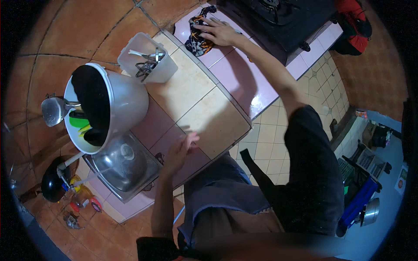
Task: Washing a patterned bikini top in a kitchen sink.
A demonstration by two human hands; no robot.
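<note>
My right hand (219, 31) lies palm down on a crumpled dark patterned cloth (200, 39), its fingers stretched over the fabric. The cloth rests on the pink-tiled counter (225, 65) beside the gas stove (277, 19). My left hand (183, 148) hovers with loosely curled fingers by the edge between the cream-tiled counter top (209, 120) and the darker pink tiles. It holds nothing, and its fingers look slightly blurred. The stainless steel sink (125, 166) is just left of this hand.
A translucent plastic container (163, 71) holds several utensils. Next to it, a white bucket (129, 94) contains dark and green items and a metal turner (54, 111). Water runs from a tap (62, 171) over the sink. Bottles (81, 197) and a black wok (52, 182) are behind it.
</note>
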